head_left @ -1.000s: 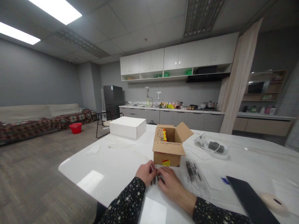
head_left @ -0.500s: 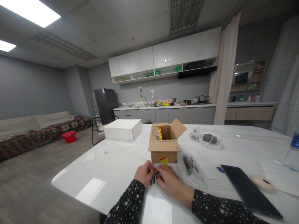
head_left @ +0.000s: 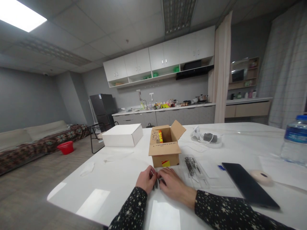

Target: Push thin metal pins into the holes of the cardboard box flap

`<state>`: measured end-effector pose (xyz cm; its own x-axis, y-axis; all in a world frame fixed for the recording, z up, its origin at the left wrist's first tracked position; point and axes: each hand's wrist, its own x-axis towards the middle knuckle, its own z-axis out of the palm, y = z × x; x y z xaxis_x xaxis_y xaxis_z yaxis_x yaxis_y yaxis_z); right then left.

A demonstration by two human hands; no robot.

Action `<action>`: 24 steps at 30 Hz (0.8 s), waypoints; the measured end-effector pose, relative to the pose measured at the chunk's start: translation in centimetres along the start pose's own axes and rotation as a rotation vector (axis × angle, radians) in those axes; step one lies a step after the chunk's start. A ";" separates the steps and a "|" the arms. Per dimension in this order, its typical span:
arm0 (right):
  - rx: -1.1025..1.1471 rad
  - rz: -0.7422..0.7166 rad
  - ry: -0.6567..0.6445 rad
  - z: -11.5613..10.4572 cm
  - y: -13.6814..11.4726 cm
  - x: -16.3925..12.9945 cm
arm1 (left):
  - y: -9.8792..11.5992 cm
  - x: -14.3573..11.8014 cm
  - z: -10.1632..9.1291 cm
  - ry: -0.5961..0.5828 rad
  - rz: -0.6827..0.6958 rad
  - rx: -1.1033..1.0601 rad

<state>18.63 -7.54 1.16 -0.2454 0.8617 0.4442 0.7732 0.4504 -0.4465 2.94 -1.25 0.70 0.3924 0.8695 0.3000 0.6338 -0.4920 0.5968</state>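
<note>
Carefully pinching what look like small dark clips (head_left: 156, 183) between left hand (head_left: 145, 179) and right hand (head_left: 173, 186), both closed on them, keeping them low over the table (head_left: 115, 169) before the cardboard box (head_left: 165, 149).

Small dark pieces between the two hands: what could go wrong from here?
1. The small dark pieces are pinched between the left hand and right hand on the glossy white table; any that slip could roll or scatter.
2. The open cardboard box stands just beyond the fingers; a forward push might nudge it.
3. The clear packet of dark parts lies beside the right wrist and could be swept aside.
</note>
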 end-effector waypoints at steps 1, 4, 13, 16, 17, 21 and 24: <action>0.004 -0.001 -0.002 -0.1 -0.1 0.0 | -0.1 0.0 0.0 0.001 0.001 -0.003; 0.011 0.003 -0.013 -0.4 -0.4 0.0 | -0.4 0.0 0.1 -0.002 0.005 -0.017; 0.021 -0.013 -0.003 -0.2 -0.5 -0.1 | -0.5 -0.2 0.1 0.004 0.000 -0.026; 0.045 -0.007 0.020 -0.4 -0.8 -0.1 | -0.3 -0.3 0.0 0.005 -0.005 -0.011; 0.053 -0.007 0.028 -0.5 -0.9 -0.2 | -0.2 -0.3 -0.1 0.006 -0.001 -0.010; 0.063 -0.054 0.077 -0.8 -1.1 -0.3 | -0.2 -0.3 0.0 0.012 -0.004 -0.003; 0.010 -0.132 0.106 -1.0 -1.1 -0.5 | 0.0 -0.3 0.0 -0.018 -0.008 0.007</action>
<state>18.52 -8.68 2.24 -0.2809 0.7660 0.5783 0.7323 0.5606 -0.3868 2.80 -1.55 0.58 0.3995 0.8723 0.2820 0.6412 -0.4857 0.5941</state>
